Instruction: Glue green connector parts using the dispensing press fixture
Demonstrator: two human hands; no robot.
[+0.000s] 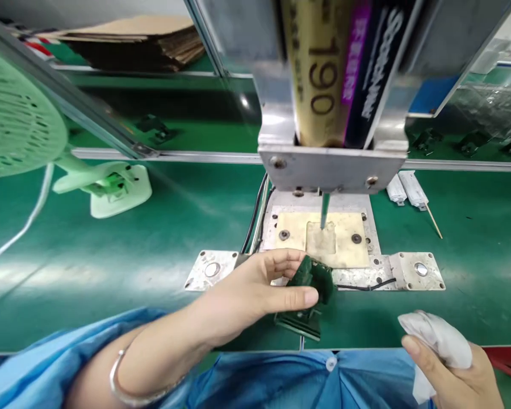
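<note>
Gold-labelled tube reading "190", dark part in left hand

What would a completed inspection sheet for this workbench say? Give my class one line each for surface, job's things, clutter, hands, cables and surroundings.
Surface: glossy green bench top, showing bright reflections.
Job's things: dark, glossy, angular part; crumpled white cloth or tissue; cream rectangular plate with a square recess, below a tapered green nozzle.
Clutter: two white tube-shaped items and a thin wooden stick, right of the plate.
Hands: left hand grips the part; right hand holds the cloth at the bench's near edge.
Cables: black cable left of the plate; white cord at far left; wear cannot be judged.
Surroundings: pale green plastic fan left; stacked brown cardboard on the shelf behind.
</note>
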